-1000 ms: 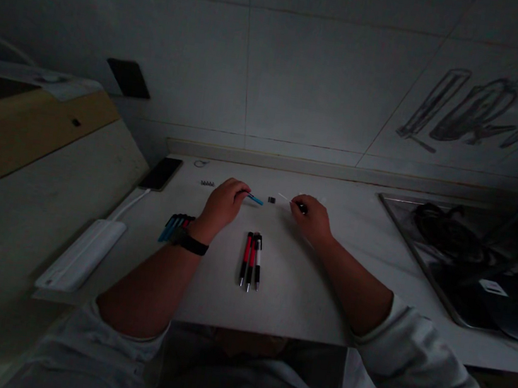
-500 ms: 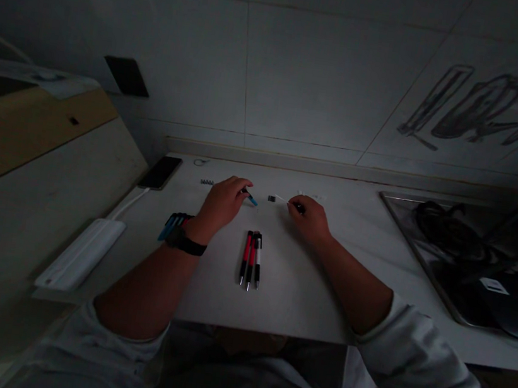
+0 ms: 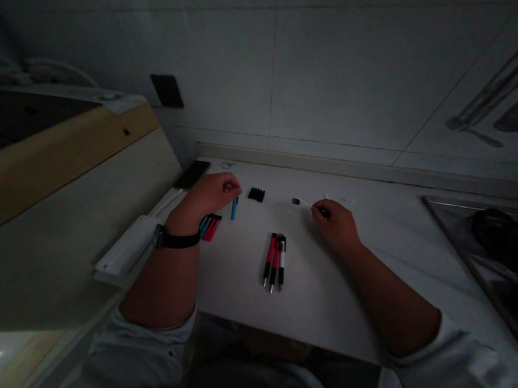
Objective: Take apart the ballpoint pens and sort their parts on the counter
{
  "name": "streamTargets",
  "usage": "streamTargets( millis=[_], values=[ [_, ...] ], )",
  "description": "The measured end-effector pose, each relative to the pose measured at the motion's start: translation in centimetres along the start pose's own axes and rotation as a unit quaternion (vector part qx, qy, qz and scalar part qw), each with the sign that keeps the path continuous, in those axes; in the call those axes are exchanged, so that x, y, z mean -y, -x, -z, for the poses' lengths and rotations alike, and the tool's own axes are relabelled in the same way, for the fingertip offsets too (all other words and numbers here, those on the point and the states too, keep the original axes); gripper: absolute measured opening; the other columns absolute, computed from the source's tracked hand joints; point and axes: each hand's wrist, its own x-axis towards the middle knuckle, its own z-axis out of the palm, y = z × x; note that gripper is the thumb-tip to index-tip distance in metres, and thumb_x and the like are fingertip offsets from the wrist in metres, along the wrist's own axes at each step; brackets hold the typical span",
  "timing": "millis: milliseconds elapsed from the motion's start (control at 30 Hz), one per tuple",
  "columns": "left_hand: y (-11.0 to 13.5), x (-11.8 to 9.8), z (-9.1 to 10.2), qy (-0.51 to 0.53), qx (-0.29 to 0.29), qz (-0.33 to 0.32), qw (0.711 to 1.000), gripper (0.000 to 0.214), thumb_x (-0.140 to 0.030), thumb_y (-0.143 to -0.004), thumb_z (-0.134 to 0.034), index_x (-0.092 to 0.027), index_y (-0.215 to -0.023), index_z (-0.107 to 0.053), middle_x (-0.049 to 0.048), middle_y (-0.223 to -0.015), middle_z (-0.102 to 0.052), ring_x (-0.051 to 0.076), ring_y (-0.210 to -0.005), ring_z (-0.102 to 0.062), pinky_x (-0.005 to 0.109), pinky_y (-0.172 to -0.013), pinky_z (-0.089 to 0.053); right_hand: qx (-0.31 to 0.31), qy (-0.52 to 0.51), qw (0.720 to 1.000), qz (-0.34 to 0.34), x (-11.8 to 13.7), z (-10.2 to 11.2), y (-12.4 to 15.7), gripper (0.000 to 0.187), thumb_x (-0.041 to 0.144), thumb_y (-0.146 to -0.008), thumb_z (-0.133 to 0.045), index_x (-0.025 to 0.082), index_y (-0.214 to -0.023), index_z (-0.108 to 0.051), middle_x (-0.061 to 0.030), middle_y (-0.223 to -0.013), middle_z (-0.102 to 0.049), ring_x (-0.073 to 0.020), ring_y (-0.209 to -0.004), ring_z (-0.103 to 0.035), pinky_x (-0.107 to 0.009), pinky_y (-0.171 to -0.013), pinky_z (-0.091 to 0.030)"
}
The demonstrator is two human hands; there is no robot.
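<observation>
My left hand (image 3: 214, 193) is closed in a pinch at the top of a blue pen barrel (image 3: 233, 210), which points down toward the counter. Just below that hand, blue and red pen barrels (image 3: 210, 228) lie side by side, partly behind the wrist. My right hand (image 3: 336, 220) is closed, with a thin white pen refill (image 3: 306, 203) sticking out leftward from its fingertips; something dark shows within its grasp. Several small black pieces (image 3: 256, 194) stand in a row between the hands. Smaller dark pieces (image 3: 295, 201) lie by the refill's tip.
Three pens (image 3: 275, 263), red and white with black grips, lie together on the white counter (image 3: 320, 310). A phone (image 3: 193, 174) and a white power strip (image 3: 126, 246) are at the left. A metal-rimmed dark hob or tray (image 3: 481, 280) is at the right.
The view has turned left, shifting everything rightward. My left hand has moved left toward the barrels, uncovering the row of black pieces, with the blue barrel now hanging straighter. My right hand keeps the refill.
</observation>
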Motion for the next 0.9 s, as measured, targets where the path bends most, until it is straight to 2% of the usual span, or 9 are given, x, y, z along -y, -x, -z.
streamTargets(
  millis=[100,167,333,567,767,900],
  values=[
    [0.3,0.4,-1.2,-0.098,0.114,0.037,0.988,0.007,-0.027,-0.085,-0.071,-0.023,-0.085,-0.076,0.0030,-0.084,-0.077,0.018,-0.074,-0.068,0.028,-0.067,-0.046,0.004,0.003,1.000,0.009,0.0,0.0,0.0,0.018,0.031,-0.093,-0.058,0.022,-0.093,-0.074,-0.0090,-0.094,-0.076,-0.0237,-0.085,-0.069,-0.037,-0.081,-0.051],
    [0.3,0.6,-2.0,-0.143,0.149,0.050,0.977,0.004,-0.025,-0.081,-0.073,-0.023,-0.082,-0.076,0.0031,-0.084,-0.077,0.018,-0.074,-0.068,0.029,-0.066,-0.045,0.006,0.005,1.000,0.013,0.0,0.0,0.0,0.019,0.032,-0.093,-0.058,0.022,-0.093,-0.074,-0.0094,-0.094,-0.076,-0.0241,-0.085,-0.069,-0.037,-0.081,-0.051],
    [-0.1,1.0,-2.8,-0.170,0.171,0.078,0.967,0.010,-0.031,-0.075,-0.081,-0.023,-0.078,-0.076,0.0045,-0.080,-0.077,0.020,-0.075,-0.070,0.030,-0.068,-0.047,0.013,0.004,1.000,0.014,0.0,-0.1,0.1,0.019,0.033,-0.093,-0.058,0.022,-0.093,-0.074,-0.0092,-0.094,-0.076,-0.0242,-0.084,-0.068,-0.038,-0.081,-0.051],
    [-0.2,2.0,-3.0,-0.138,0.196,0.089,0.967,0.016,-0.031,-0.068,-0.086,-0.023,-0.065,-0.073,0.0028,-0.063,-0.071,0.019,-0.060,-0.065,0.030,-0.062,-0.045,0.008,-0.014,1.000,0.018,-0.2,-0.2,0.1,0.020,0.035,-0.093,-0.059,0.023,-0.092,-0.075,-0.0103,-0.093,-0.076,-0.0255,-0.082,-0.068,-0.040,-0.080,-0.051],
    [-0.2,3.0,-2.8,-0.162,0.212,0.125,0.956,0.017,-0.035,-0.066,-0.087,-0.024,-0.066,-0.074,0.0052,-0.070,-0.074,0.021,-0.067,-0.068,0.031,-0.066,-0.048,0.011,-0.035,0.999,0.035,-0.4,-0.3,0.1,0.021,0.037,-0.093,-0.060,0.023,-0.095,-0.075,-0.0092,-0.095,-0.075,-0.0251,-0.085,-0.068,-0.040,-0.080,-0.052],
    [-0.2,3.4,-2.6,-0.159,0.210,0.115,0.958,0.013,-0.031,-0.066,-0.086,-0.024,-0.068,-0.075,0.0048,-0.071,-0.074,0.021,-0.068,-0.067,0.030,-0.066,-0.047,0.013,-0.061,0.997,0.049,-0.4,-0.5,0.1,0.021,0.039,-0.093,-0.061,0.022,-0.094,-0.075,-0.0086,-0.094,-0.074,-0.0234,-0.083,-0.067,-0.039,-0.077,-0.052]
  ],
)
